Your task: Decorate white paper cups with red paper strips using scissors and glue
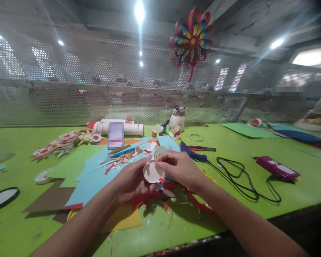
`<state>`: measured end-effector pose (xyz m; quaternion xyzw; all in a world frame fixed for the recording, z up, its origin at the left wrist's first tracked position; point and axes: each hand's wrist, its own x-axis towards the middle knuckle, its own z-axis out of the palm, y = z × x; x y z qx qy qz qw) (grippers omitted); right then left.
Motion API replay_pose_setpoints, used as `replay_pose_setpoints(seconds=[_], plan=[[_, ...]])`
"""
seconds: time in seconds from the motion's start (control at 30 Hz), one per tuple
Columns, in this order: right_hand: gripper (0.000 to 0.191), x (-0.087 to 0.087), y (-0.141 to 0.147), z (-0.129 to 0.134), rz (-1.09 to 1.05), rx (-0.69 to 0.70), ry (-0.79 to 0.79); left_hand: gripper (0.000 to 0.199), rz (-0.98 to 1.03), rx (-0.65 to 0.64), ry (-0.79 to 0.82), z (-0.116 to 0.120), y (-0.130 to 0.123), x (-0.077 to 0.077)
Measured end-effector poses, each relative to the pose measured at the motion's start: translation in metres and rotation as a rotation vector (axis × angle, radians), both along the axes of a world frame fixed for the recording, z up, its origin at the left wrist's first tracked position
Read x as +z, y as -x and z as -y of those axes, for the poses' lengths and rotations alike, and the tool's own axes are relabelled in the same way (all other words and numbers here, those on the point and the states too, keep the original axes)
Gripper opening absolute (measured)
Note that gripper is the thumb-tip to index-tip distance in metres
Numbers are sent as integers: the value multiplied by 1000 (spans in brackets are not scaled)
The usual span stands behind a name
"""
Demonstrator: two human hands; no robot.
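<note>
A small round white paper disc (153,172) with red bits at its edge is held between my two hands. My left hand (135,180) supports it from the left and below, fingers curled under it. My right hand (176,167) pinches its upper right edge with thumb and fingers. Just behind the hands stands a pale paper cup (160,151), partly hidden. Blue paper sheets (89,182) strewn with red and white scraps lie beneath and to the left.
A blue glue gun (194,153) lies right of my hands, its black cable running toward a purple power strip (278,167). White bottle (177,119), phone (116,135), paper rolls (123,128) and stacked red-white discs (66,141) stand or lie farther back. A black-rimmed oval (4,198) is far left.
</note>
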<state>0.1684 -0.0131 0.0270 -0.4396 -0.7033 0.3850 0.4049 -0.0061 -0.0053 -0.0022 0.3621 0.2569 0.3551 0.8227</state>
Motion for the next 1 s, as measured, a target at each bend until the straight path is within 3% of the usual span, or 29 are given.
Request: replay_pose_setpoints(seconds=[0.37, 0.43, 0.57, 0.67, 0.83, 1.0], plan=[[27, -3, -10, -9, -360, 190, 458, 41, -102, -48, -45, 1, 0, 3], [28, -4, -11, -11, -415, 181, 502, 42, -145, 24, -110, 0, 1, 5], [29, -3, -12, -16, -466, 136, 507, 30, -191, 323, -293, 0, 4, 13], [30, -3, -12, -17, -465, 143, 486, 26, -283, 446, -431, 4, 5, 20], [30, -5, -9, -15, -444, 115, 460, 23, -402, 530, -559, 5, -1, 20], [31, -4, -7, -14, -427, 108, 451, 21, -385, 548, -521, 0, 0, 15]])
